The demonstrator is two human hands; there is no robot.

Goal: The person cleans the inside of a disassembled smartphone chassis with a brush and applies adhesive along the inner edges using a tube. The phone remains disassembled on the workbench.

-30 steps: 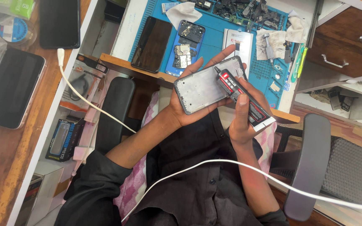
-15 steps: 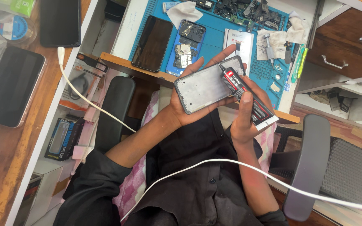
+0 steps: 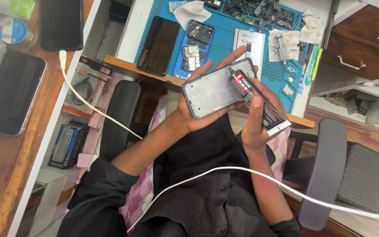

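Phone frame: grey, bare, screenless, rounded corners; grasped in left hand. Glue tube: black with red label, nozzle on frame's edge; grasped in right hand.

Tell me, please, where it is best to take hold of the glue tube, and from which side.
Grip the glue tube at its wide flat rear half, from the side nearest the body, as the right hand does now. The thin nozzle rests on the phone frame in the left hand, so the front end should probably stay free.
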